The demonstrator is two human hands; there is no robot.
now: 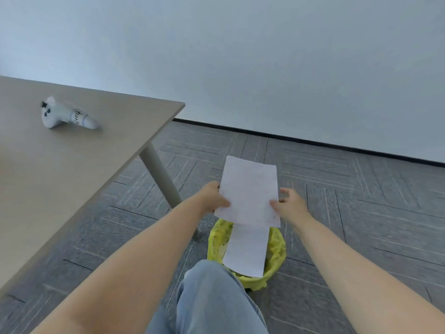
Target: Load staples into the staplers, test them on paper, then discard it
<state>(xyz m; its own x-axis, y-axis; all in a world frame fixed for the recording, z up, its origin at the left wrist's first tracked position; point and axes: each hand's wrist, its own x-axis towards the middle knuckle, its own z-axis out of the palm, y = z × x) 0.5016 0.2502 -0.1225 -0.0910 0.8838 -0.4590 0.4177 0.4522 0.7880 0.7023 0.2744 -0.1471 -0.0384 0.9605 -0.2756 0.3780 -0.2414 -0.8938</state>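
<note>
Head view: left hand point(212, 197) and right hand point(290, 204) pinch a white paper sheet point(250, 191) by its side edges above a yellow-lined bin point(277, 249), right of the table point(72, 165)

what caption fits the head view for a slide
Both hands hold paper over a yellow-lined bin.

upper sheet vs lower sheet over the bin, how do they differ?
The upper sheet is pinched by the left hand and right hand; the lower sheet hangs untouched below. Upper looks wider, lower narrower. Lower overlaps the yellow-lined bin; upper sits above it. Both are white paper.
</note>
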